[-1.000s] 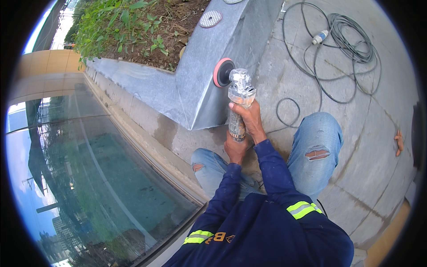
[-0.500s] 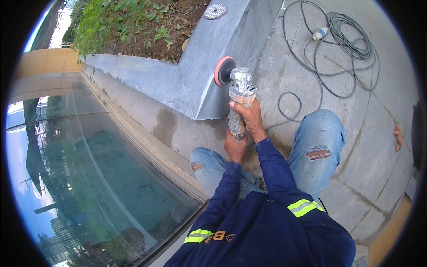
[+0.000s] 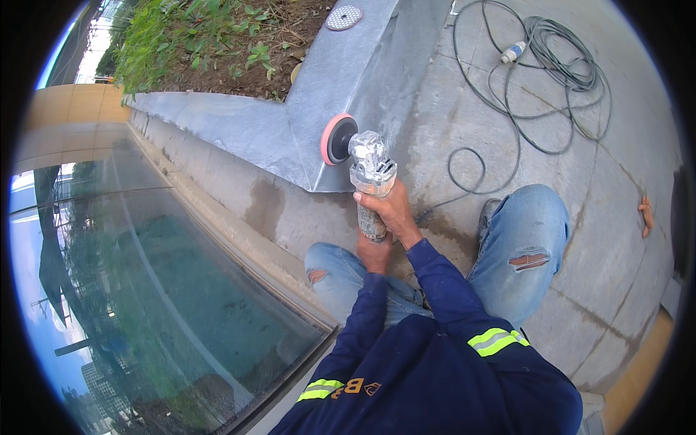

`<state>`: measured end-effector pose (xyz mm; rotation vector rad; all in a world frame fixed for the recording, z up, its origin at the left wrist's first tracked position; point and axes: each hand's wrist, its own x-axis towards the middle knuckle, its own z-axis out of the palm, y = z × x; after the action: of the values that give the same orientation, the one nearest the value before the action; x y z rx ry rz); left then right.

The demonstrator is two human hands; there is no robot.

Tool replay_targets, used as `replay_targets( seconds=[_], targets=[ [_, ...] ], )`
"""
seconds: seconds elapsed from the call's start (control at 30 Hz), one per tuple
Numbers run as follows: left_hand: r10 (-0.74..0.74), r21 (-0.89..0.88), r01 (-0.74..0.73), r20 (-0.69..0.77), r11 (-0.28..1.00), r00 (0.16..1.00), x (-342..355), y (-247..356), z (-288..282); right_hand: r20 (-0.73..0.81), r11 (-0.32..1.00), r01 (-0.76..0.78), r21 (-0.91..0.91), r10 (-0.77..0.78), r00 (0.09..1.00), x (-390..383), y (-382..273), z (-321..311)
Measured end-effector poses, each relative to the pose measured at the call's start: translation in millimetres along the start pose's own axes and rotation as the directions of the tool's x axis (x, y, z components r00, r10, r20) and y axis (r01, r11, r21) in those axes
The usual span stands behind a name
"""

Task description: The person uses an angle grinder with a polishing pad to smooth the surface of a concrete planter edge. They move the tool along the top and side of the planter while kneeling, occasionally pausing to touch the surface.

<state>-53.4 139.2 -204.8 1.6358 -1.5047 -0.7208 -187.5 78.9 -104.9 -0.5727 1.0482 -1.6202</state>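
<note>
Both my hands are wrapped round a dusty, worn angle grinder (image 3: 371, 170). My right hand (image 3: 395, 210) grips its body just behind the gear head, with the thumb across the top. Behind it, my left hand (image 3: 373, 252) holds the rear end of the handle. The grinder carries a round black pad with a pink-red rim (image 3: 338, 139), which lies against the edge of a grey stone planter ledge (image 3: 304, 138) near its front corner. Whether the pad is spinning I cannot tell.
A perforated disc (image 3: 344, 17) lies on the ledge beyond, beside soil with green plants (image 3: 196, 43). Coiled dark cable (image 3: 573, 65) with a blue-white connector (image 3: 513, 52) lies on the paving at right. Dark glass panels (image 3: 167, 290) run along the left; my bent knees flank the grinder.
The grinder has moved left and slightly toward me along the ledge edge, nearer the front corner. Both hands have travelled with it, keeping their grip.
</note>
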Motion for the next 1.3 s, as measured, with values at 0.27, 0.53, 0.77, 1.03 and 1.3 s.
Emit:
replay_targets(
  seconds=[0.27,0.53,0.77,1.03,1.3],
  targets=[
    [-0.004,0.19,-0.015,0.099,0.982,0.995,32,7,17,-0.078,0.988,-0.025,0.153,0.038,0.996,37,1,-18],
    [0.001,0.221,-0.021,0.089,0.975,0.996,18,-5,12,-0.058,0.993,-0.017,0.114,0.024,0.998,24,8,-15],
    [-0.092,0.287,0.044,0.156,0.957,0.984,41,28,25,-0.072,0.986,-0.02,0.164,0.033,0.997,56,13,-33],
    [-0.201,0.215,0.138,0.304,0.967,0.931,11,34,37,-0.23,0.991,-0.101,0.082,0.118,0.966,52,19,-61],
    [-0.137,-0.24,0.284,0.491,0.928,0.861,-27,180,9,0.014,0.935,0.011,-0.354,-0.007,1.0,8,-148,-40]
  ],
)
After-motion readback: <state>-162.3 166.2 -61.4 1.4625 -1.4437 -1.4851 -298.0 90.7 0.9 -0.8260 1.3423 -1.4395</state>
